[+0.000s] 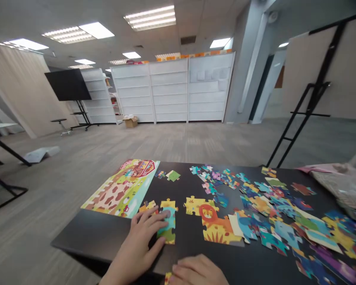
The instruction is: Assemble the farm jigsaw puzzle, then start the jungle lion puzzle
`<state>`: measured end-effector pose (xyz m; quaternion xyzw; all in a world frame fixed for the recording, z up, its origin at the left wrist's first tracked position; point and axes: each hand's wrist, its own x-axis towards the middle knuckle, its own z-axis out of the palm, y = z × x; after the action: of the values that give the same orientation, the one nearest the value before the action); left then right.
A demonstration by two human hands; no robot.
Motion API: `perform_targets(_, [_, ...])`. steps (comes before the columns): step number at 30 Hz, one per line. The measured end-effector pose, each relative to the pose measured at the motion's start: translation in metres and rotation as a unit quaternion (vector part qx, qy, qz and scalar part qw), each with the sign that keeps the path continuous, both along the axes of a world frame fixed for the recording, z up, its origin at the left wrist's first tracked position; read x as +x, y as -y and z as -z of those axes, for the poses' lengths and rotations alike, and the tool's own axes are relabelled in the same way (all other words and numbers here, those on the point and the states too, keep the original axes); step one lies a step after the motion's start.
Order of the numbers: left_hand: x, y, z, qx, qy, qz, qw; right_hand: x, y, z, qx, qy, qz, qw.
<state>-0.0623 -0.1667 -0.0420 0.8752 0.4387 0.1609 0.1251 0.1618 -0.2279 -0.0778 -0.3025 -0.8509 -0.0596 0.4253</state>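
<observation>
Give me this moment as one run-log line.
left hand: on blue-yellow puzzle section | right hand: yellow piece at fingertips, grip unclear | table: lion section centre, loose pieces right, picture sheet left

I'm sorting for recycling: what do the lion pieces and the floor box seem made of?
Lion pieces: probably thin cardboard, fairly matte; they look flat, printed and die-cut. Floor box: likely plain, matte corrugated cardboard, given its brown sides, though distance hides detail.

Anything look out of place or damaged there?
One thing: a white, flattish object on the carpet at far left, beside a black desk leg; perhaps dropped, I can't identify it. The loose puzzle pieces overlap untidily on the table at right, with no clear damage.
</observation>
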Motion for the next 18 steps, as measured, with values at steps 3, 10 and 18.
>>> perform_targets(3, [0.0, 0.0, 0.001, 0.013, 0.017, 0.034, 0.999, 0.028, -0.022, -0.055, -0.096, 0.019, 0.041, 0.994])
perform_targets(10, [-0.003, 0.003, -0.007, -0.009, 0.024, 0.06, 0.998, 0.024, -0.105, -0.074, -0.234, 0.213, 0.183, 0.931])
perform_targets(18, [-0.006, -0.009, 0.018, 0.135, 0.033, 0.061, 0.988, 0.038, 0.001, -0.062, -0.239, 0.124, 0.079, 0.96])
